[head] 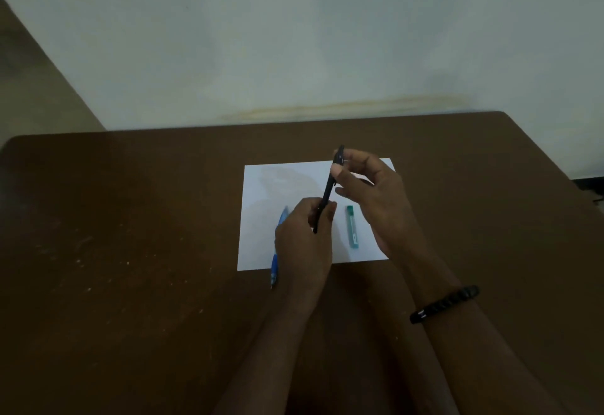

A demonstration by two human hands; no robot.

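My 2 hands hold 1 slim black pen (328, 190) above a white sheet of paper (277, 185) on a brown table (130, 218). My left hand (304, 238) grips its lower end, fingers curled round it. My right hand (376, 192) pinches the upper end. The dim light blurs the pen's tip. A blue pen (274, 267) (half hidden under my left hand) crosses the sheet's near edge. A green case (352, 226), possibly pencil leads, lies on the sheet.
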